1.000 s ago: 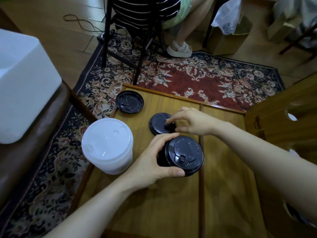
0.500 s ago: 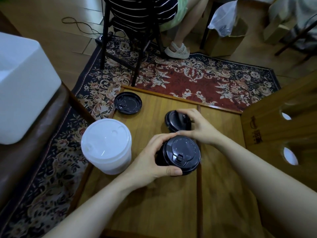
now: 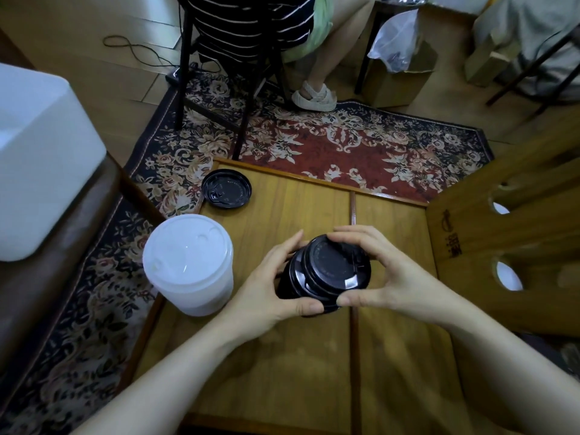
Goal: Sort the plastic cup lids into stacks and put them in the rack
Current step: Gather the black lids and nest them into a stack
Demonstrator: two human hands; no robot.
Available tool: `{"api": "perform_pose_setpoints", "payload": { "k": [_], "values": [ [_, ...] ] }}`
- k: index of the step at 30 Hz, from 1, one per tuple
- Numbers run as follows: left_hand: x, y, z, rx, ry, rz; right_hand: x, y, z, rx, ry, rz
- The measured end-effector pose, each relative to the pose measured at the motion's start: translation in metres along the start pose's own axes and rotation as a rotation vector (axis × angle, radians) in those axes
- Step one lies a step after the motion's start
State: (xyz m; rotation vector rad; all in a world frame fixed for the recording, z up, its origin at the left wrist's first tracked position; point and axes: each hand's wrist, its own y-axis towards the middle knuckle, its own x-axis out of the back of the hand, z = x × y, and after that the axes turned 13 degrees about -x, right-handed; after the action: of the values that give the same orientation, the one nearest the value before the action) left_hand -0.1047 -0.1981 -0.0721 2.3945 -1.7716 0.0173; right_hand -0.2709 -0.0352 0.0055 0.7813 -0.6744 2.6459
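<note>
Both hands are curled around the black lid stack point(image 3: 323, 274) near the middle of the wooden table point(image 3: 282, 356). The left hand point(image 3: 266, 290) cups the stack's left side with its thumb across the near rim; the right hand point(image 3: 389, 274) pinches the top lid's rim, fingers over the far edge and thumb at the near edge. Judgement: the left steadies the pile while the right seats the top lid, which sits slightly askew — hence the two-sided hold. One loose black lid point(image 3: 226, 189) lies flat at the table's far left corner, well apart from the stack and not yet collected. The white lid stack point(image 3: 188, 265) stands upright at the left edge, untouched. The wooden rack point(image 3: 502, 246) with its round openings stands at the right; something white shows through the holes, but I cannot tell what.
</note>
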Motion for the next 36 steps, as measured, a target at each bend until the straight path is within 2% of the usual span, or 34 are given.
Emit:
{"api": "perform_pose_setpoints", "payload": {
  "k": [9,15,17,19,21,23,25,27,36],
  "values": [
    [0.000,-0.002,-0.005,-0.033,0.000,0.031,-0.014,0.000,-0.005,0.050,-0.054,-0.014],
    [0.000,-0.001,-0.007,-0.065,0.024,0.080,-0.018,0.002,-0.007,0.093,-0.217,-0.048],
    [0.001,-0.001,-0.005,-0.074,0.031,0.059,-0.013,0.004,-0.006,0.079,-0.172,0.016],
    [0.002,-0.001,-0.003,-0.062,0.027,0.047,-0.002,0.010,-0.005,0.043,-0.026,0.065],
    [0.003,-0.001,-0.003,-0.051,0.030,0.043,0.010,0.020,-0.005,0.009,0.130,0.014],
    [0.001,-0.001,-0.003,-0.051,0.035,0.038,0.019,0.038,-0.008,-0.019,0.146,-0.082],
    [0.000,-0.002,-0.002,-0.060,0.043,0.034,0.020,0.062,-0.009,-0.024,0.013,-0.126],
    [0.001,-0.002,-0.003,-0.062,0.051,0.035,0.016,0.090,-0.007,0.012,-0.176,-0.101],
    [0.003,0.002,-0.005,-0.043,0.073,0.063,-0.026,0.190,0.033,0.125,-0.785,0.202]
  ]
}}
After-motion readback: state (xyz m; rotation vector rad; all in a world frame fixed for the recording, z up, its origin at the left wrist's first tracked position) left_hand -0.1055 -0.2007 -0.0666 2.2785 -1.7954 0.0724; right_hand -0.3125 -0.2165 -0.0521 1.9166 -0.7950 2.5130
